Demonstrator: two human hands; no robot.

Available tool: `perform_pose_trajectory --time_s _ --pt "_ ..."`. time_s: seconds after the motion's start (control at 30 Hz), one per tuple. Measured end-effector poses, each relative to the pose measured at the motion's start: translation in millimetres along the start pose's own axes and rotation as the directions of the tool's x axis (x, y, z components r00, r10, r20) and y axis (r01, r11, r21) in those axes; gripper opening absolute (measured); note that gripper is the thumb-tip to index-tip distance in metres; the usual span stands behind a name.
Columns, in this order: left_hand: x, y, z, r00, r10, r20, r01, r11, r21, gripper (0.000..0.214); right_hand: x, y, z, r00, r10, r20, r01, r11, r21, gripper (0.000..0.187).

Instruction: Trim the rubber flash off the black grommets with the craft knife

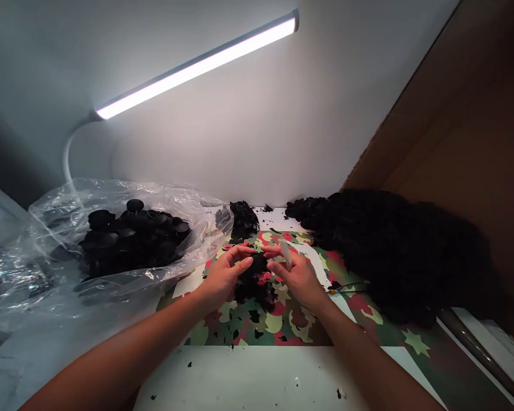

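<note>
Between my two hands is a small black round piece [259, 262]. The thumb and fingers of my left hand [226, 275] close on its left side. My right hand [300, 278] reaches to its right side with bent fingers. A pale, slim, stick-like tool [286, 254] is tucked in that hand and points up and away; its working end is hidden. Below the hands, black scraps [257, 294] lie heaped on a camouflage-patterned mat [300, 322].
A clear plastic bag [201, 251] on the left holds many black discs [132, 237]. A large black heap [389, 251] fills the right side beside a cardboard panel [454, 131]. A smaller black pile [243, 217] lies at the back. An elongated lamp [201, 65] shines overhead.
</note>
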State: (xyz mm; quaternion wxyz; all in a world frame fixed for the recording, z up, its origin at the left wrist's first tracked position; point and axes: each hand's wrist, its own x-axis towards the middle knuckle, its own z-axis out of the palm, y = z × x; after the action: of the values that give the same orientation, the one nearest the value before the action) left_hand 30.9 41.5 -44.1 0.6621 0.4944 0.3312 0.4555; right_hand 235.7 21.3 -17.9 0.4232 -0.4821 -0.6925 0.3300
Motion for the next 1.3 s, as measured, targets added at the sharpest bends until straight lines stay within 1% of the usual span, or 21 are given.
perform_pose_trajectory --time_s 0.07,0.13,0.17,0.23,0.27,0.3,0.33,0.37,0.4,0.5,0.57,0.63,0.7,0.77,0.83,0.93,1.0,1.07,1.13,1.23,1.3 --pt "-2.5 0.6 -0.2 0.998 0.054 0.022 -0.056 0.992 0.116 0.042 -0.2 -1.6 4.7 1.0 0.007 0.015 -0.007 1.0 0.029 0.029" --pt "-6.6 1.4 2.0 0.987 0.14 0.076 -0.156 0.941 0.301 0.044 -0.9 -1.9 9.7 0.999 -0.02 -0.041 0.021 0.999 0.027 0.019" --pt "-9.0 1.4 3.7 0.974 0.202 0.102 -0.226 0.881 0.416 0.045 -1.5 -1.8 11.8 0.997 -0.044 -0.067 0.046 0.999 0.02 0.016" --pt "-13.3 -0.1 7.1 0.932 0.335 0.138 -0.346 0.708 0.616 0.048 -3.0 -2.2 14.7 0.991 -0.1 -0.086 0.1 0.995 0.006 0.012" --pt "-14.9 -1.2 8.5 0.909 0.393 0.14 -0.376 0.627 0.682 0.049 -3.7 -2.9 15.5 0.989 -0.124 -0.082 0.124 0.992 0.004 0.011" --pt "-15.8 -2.3 9.4 0.889 0.439 0.132 -0.389 0.572 0.722 0.048 -4.4 -4.0 15.8 0.987 -0.143 -0.078 0.144 0.99 0.006 0.01" --pt "-16.2 -3.0 10.0 0.875 0.468 0.123 -0.396 0.549 0.736 0.046 -4.9 -5.3 15.8 0.985 -0.154 -0.076 0.155 0.988 0.007 0.01" --pt "-16.0 -2.8 10.2 0.872 0.476 0.117 -0.4 0.554 0.73 0.045 -5.3 -6.6 15.3 0.985 -0.154 -0.076 0.155 0.988 0.01 0.011" --pt "-15.4 -1.9 10.1 0.878 0.467 0.111 -0.399 0.583 0.707 0.043 -5.4 -7.7 14.4 0.988 -0.138 -0.072 0.14 0.99 0.018 0.012" --pt "-13.2 5.2 9.6 0.919 0.384 0.086 -0.359 0.728 0.584 0.037 -4.2 -8.5 9.8 0.998 -0.042 -0.049 0.045 0.998 0.05 0.015" --pt "-12.4 10.1 9.5 0.937 0.345 0.06 -0.327 0.8 0.503 0.03 -2.3 -7.0 6.4 0.999 0.002 -0.033 0.0 0.999 0.04 0.016" --pt "-12.4 12.2 9.5 0.954 0.296 0.044 -0.287 0.863 0.415 0.025 -0.3 -5.3 4.0 1.0 0.006 -0.007 -0.006 1.0 0.008 0.017" --pt "-12.2 11.5 9.3 0.978 0.201 0.055 -0.208 0.926 0.314 0.026 1.0 -4.3 3.3 1.0 -0.015 0.009 0.016 1.0 -0.026 0.017" --pt "-11.5 9.9 8.7 0.989 0.121 0.087 -0.14 0.953 0.269 0.028 1.1 -4.4 4.6 0.999 -0.05 0.005 0.051 0.997 -0.054 0.017" --pt "-10.5 9.3 8.0 0.986 0.116 0.121 -0.15 0.931 0.332 0.031 -0.1 -5.1 7.5 0.998 -0.068 0.01 0.068 0.996 -0.061 0.016" --pt "-10.4 11.6 7.8 0.973 0.175 0.148 -0.227 0.826 0.515 0.032 -3.8 -8.0 12.4 0.997 -0.067 0.04 0.069 0.996 -0.055 0.019" --pt "-11.9 14.1 8.8 0.973 0.176 0.148 -0.23 0.765 0.601 0.029 -6.8 -11.6 14.3 0.997 -0.061 0.052 0.065 0.995 -0.078 0.025" --pt "-14.3 16.3 10.3 0.976 0.161 0.149 -0.219 0.733 0.644 0.025 -9.1 -15.6 14.7 0.996 -0.048 0.073 0.056 0.993 -0.105 0.031" --pt "-16.5 17.4 11.8 0.973 0.166 0.161 -0.231 0.705 0.67 0.024 -10.1 -18.1 14.4 0.993 -0.037 0.113 0.053 0.989 -0.14 0.028" --pt "-18.0 16.5 12.6 0.94 0.269 0.209 -0.333 0.593 0.734 0.016 -9.3 -16.6 15.3 0.987 -0.03 0.16 0.065 0.973 -0.223 0.02" --pt "-17.9 14.5 11.5 0.908 0.332 0.257 -0.402 0.509 0.762 0.011 -8.4 -13.2 16.7 0.988 -0.04 0.152 0.081 0.958 -0.274 0.018"
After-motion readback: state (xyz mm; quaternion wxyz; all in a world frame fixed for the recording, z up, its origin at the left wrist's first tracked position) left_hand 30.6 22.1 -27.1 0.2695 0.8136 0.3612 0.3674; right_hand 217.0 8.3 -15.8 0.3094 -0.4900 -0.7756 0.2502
